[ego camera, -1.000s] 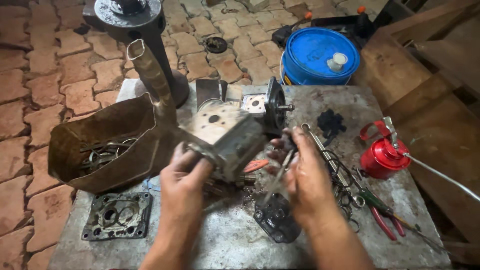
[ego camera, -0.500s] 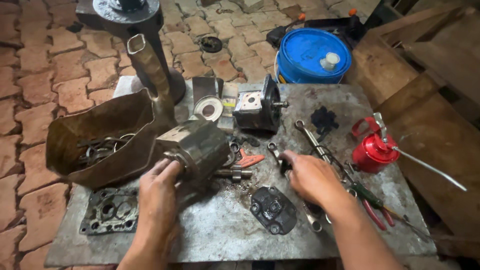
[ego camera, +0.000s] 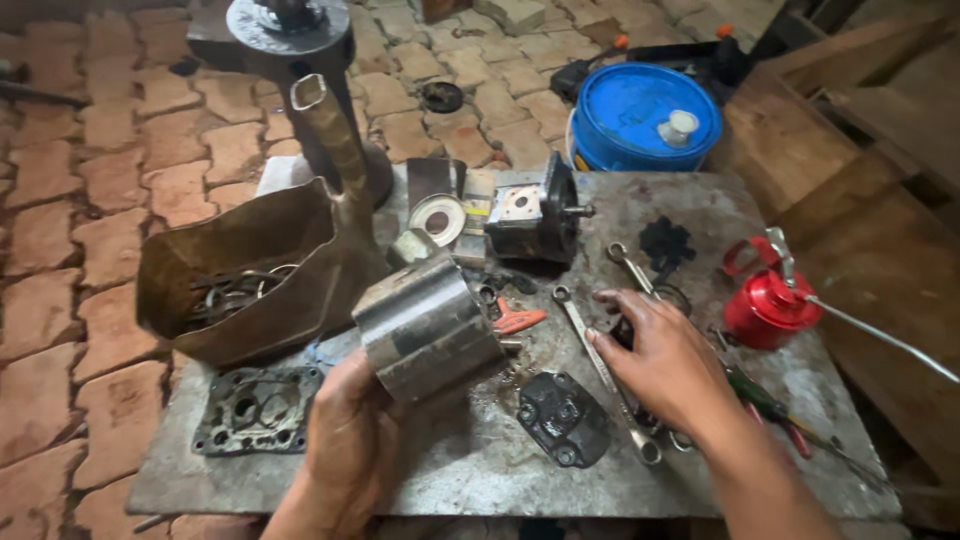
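While the left hand point(ego camera: 345, 440) gripped the steel pump housing point(ego camera: 428, 328) from below, holding it tilted above the tabletop point(ego camera: 480, 470), the right hand point(ego camera: 665, 360) lay open, fingers spread over a long wrench point(ego camera: 600, 365). Between them sat a dark cover plate point(ego camera: 563, 417). Farther back stood a red oil can point(ego camera: 765, 300) and a blue drum point(ego camera: 640, 115).

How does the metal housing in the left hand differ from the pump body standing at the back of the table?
The metal housing is bare grey steel, rounded and banded; the pump body is darker and blockier, with a pale square face. The housing is lifted and tilted in the left hand; the pump body stands on the table, untouched. The pump body shows a short shaft stub at its right; the housing shows none. Both are greasy metal.
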